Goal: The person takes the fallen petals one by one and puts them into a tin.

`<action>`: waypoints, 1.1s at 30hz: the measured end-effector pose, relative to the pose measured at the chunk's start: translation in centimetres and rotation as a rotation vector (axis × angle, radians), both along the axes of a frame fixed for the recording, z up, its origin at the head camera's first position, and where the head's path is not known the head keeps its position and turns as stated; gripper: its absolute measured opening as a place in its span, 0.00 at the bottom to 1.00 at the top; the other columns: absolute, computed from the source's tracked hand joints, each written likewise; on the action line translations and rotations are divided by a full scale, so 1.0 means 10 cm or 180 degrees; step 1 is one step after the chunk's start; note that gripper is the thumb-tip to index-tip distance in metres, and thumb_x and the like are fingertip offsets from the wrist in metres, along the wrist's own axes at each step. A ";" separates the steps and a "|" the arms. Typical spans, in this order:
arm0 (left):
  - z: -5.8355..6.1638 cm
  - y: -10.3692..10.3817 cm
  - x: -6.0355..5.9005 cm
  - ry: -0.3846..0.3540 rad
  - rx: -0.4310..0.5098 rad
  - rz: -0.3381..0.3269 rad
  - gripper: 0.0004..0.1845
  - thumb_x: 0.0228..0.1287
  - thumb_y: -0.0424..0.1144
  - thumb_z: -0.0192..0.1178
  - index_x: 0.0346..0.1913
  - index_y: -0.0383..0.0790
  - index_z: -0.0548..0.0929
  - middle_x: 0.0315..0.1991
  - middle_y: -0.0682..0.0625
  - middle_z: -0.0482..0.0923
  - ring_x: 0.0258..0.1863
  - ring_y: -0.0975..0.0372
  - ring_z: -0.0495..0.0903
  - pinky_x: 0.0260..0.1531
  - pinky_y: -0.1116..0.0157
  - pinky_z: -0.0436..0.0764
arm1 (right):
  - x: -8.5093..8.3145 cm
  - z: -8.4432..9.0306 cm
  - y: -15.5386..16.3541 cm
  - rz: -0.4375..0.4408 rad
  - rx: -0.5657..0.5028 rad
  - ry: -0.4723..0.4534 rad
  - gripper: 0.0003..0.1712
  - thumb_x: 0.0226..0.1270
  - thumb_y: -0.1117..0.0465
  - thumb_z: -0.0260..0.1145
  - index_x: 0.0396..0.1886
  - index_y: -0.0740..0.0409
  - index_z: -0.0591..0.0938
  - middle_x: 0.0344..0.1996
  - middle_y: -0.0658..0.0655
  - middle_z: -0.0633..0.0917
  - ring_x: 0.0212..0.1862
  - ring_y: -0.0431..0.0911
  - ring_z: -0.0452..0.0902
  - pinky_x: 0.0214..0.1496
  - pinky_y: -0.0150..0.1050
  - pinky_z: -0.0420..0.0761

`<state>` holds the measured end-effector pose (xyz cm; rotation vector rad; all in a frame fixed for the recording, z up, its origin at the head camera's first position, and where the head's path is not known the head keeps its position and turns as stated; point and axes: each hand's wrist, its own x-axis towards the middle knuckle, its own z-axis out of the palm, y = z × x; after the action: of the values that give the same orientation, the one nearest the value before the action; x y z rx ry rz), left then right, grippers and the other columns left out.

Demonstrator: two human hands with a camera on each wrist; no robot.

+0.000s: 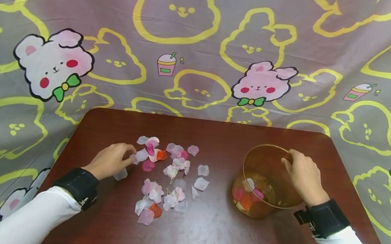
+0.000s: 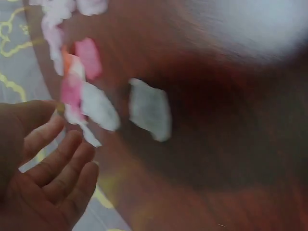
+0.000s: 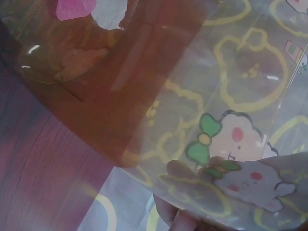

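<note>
The head view looks forward and down from well above over the whole desk (image 1: 204, 235), while the left wrist view sits close over the scattered petals (image 2: 149, 108) and the right wrist view peers closely through the amber cup (image 3: 96, 72), both also seen from above.

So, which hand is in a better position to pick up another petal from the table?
The left hand. Its fingertips are already at the edge of the scattered petals, while the right hand grips the rim of the amber cup, away from the pile.
</note>
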<state>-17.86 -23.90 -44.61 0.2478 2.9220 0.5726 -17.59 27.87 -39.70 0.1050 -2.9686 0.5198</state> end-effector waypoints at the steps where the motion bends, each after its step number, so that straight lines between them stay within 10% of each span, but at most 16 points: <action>1: -0.03 -0.03 0.02 -0.0038 -0.0040 0.0021 0.17 0.65 0.36 0.67 0.54 0.32 0.83 0.46 0.38 0.85 0.39 0.52 0.82 0.41 0.51 0.84 | 0.00 0.00 0.00 0.0002 -0.0001 0.0008 0.08 0.71 0.62 0.66 0.34 0.62 0.80 0.22 0.59 0.82 0.23 0.53 0.76 0.21 0.43 0.68; 8: -0.19 -0.21 0.16 -0.0273 -0.0263 0.0152 0.16 0.60 0.34 0.70 0.48 0.31 0.82 0.38 0.39 0.82 0.35 0.52 0.79 0.38 0.49 0.81 | -0.01 -0.01 -0.01 0.0024 0.0002 0.0029 0.08 0.71 0.62 0.66 0.34 0.63 0.80 0.23 0.60 0.83 0.24 0.54 0.77 0.21 0.44 0.69; 33: -0.32 -0.28 0.24 0.0083 -0.0286 0.0143 0.06 0.63 0.32 0.65 0.29 0.40 0.79 0.22 0.49 0.75 0.23 0.58 0.73 0.24 0.59 0.72 | 0.00 0.00 0.00 -0.0001 -0.0003 -0.0014 0.08 0.71 0.62 0.65 0.36 0.64 0.81 0.23 0.61 0.83 0.23 0.51 0.75 0.21 0.41 0.67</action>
<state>-15.46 -26.75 -47.77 0.1804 2.9761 0.4461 -17.59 27.87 -39.67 0.1034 -2.9724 0.5221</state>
